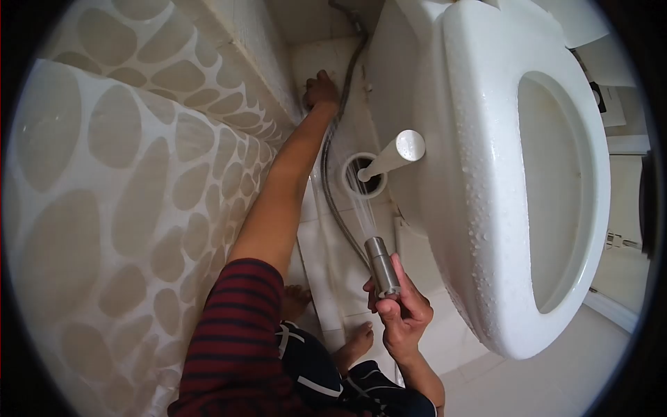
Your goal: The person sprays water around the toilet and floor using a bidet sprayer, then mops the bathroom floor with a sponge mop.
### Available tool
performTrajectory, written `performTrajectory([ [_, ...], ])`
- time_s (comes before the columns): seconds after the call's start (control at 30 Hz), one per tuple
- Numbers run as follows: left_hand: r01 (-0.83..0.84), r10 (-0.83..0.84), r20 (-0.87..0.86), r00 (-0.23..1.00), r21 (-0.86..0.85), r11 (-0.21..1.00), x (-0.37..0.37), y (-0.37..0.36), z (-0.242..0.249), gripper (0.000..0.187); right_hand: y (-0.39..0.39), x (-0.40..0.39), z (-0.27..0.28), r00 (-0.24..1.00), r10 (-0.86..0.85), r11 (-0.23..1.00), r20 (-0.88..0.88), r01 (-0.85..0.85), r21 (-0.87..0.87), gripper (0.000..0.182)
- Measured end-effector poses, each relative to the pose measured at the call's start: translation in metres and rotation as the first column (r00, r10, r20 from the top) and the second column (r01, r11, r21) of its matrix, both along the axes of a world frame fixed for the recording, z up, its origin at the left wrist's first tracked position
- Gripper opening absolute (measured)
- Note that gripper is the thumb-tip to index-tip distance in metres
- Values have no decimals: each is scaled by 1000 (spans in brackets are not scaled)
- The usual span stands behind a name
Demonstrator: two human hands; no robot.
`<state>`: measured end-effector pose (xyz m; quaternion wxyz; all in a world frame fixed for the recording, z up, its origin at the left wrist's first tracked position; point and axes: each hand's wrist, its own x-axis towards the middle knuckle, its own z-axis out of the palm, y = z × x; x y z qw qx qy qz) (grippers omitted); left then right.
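Observation:
My right hand (406, 313) is wrapped around a metal bidet sprayer (382, 267), with the thumb near its base. Thin jets of water (363, 212) leave the sprayer head and run forward past the toilet brush toward the far floor. My left hand (322, 90) reaches down to the floor tiles (340, 59) between the wall and the toilet. Its fingers are curled downward, and whatever they hold, if anything, is hidden. A toilet brush (392, 156) with a white handle stands tilted in its round white holder (345, 182). The flexible metal hose (324, 167) runs close beside my left hand.
A white toilet (479, 208) with water drops on its seat fills the right side. On the left hangs a pebble-patterned curtain (132, 229) beside a ledge (233, 52). My bare feet (358, 345) are on the floor below.

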<state>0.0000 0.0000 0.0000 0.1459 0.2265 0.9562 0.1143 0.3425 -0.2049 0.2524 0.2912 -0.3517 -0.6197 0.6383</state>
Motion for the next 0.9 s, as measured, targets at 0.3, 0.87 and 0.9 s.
performTrajectory([
  [0.3, 156, -157, -9, 988, -69, 985, 3, 2, 7, 47, 5, 0, -5, 1000, -15, 995, 19, 17, -100, 49],
  [0.87, 77, -79, 68, 995, 26, 997, -4, 3, 0, 56, 4, -8, -7, 998, 45, 995, 49, -40, -87, 48],
  [0.9, 73, -74, 72, 995, 8, 997, -4, 3, 0, 56, 2, -8, -7, 998, 46, 995, 48, -41, -91, 48],
])
